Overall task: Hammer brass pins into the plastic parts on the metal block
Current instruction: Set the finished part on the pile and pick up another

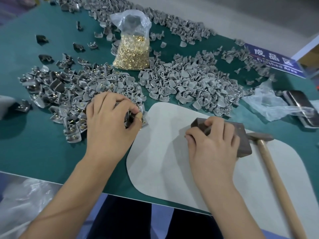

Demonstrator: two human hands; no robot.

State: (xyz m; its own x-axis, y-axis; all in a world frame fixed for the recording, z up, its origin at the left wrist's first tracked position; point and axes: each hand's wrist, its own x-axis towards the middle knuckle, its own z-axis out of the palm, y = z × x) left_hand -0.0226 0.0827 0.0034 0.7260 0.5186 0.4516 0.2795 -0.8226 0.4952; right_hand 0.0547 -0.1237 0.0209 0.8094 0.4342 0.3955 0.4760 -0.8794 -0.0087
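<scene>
The left hand (110, 118) pinches small grey parts (189, 83) at the pile's edge; the right hand (212, 140) curls over the block (241, 135) on the pad (164, 161); parts look light and stiff, best gripped by their edges; pins (133, 54) sit bagged; a sign (274, 61) partly reads "Finished Area".

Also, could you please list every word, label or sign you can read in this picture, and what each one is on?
"成品区": large white characters on the blue sign at the table's far right.
"Finished Area": smaller white line beneath on the same sign, partly covered by grey plastic parts.
No other readable text appears.
</scene>
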